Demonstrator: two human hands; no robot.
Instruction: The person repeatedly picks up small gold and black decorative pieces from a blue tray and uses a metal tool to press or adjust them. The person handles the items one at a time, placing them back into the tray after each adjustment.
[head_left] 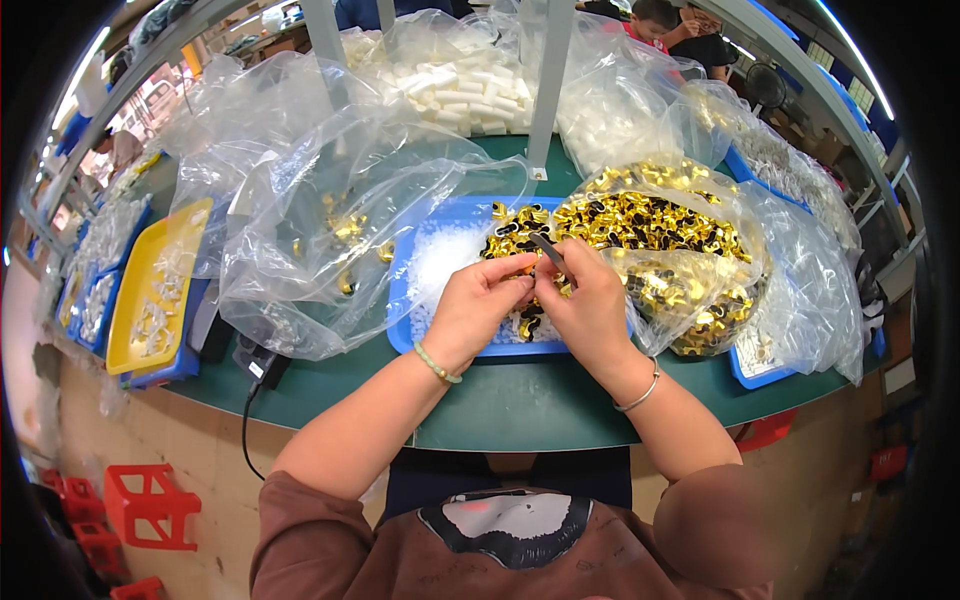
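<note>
Here, left hand (478,300): fingers pinched shut on a small gold-and-black part (524,272).
Right hand (588,305): fingers closed around dark tweezers (548,250), tip up.
Place: both over the blue tray (428,345) on the green surface (520,400).
Packages: clear bag of gold pieces (660,235) right; yellow tray (160,280) left.

We see a green worktable (520,400) running across the view, its front edge below the fingers. Beyond the fingers, 2 grey metal posts (548,80) rise from the tabletop. Far left of the fingers a yellow tray (160,285) rests on blue trays (95,310). Below them, the tan floor (200,450) carries red plastic stools (145,505). A black cable (245,420) hangs off the table edge. Up right of the fingers, a fan (765,85) stands by blue-framed shelving (850,100), under bright overhead light.
</note>
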